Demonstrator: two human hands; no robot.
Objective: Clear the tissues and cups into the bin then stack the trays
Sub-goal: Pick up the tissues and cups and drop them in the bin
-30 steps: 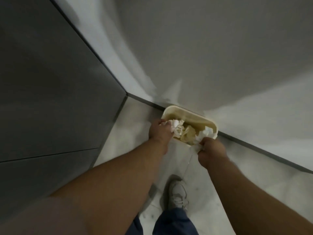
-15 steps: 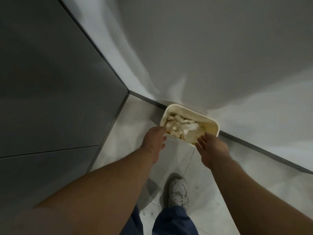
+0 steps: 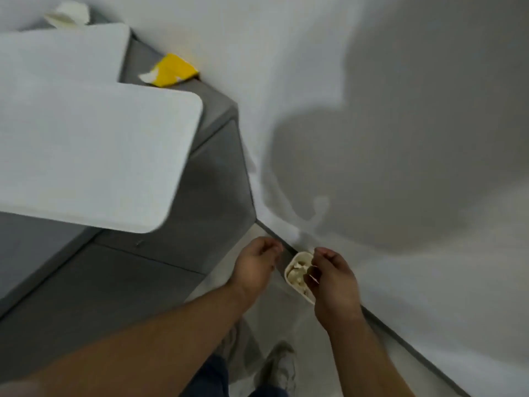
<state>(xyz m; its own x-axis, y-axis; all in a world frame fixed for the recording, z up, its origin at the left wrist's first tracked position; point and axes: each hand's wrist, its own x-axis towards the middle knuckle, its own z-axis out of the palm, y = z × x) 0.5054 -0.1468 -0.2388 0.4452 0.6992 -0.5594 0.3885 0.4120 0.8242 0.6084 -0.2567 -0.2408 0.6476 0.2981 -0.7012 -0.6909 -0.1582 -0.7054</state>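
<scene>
Both hands, left (image 3: 255,265) and right (image 3: 332,277), are held loosely curled and empty above the tissue-filled bin (image 3: 297,275) at the wall's foot.

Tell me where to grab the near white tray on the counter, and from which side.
Take the near tray by its rounded corner edge, which juts past the grey counter. Come from the floor side, probably fingers under, thumb on top; the flat, overhanging edge leaves room beneath.

Two bare hands are held above a small cream bin (image 3: 294,277) full of tissues (image 3: 296,275) at about 5 o'clock. The left hand (image 3: 253,267) is loosely curled, and the right hand (image 3: 333,277) is partly curled over the bin. Two white trays (image 3: 94,150) are seen on a grey counter (image 3: 211,179) at 10 o'clock.
</scene>
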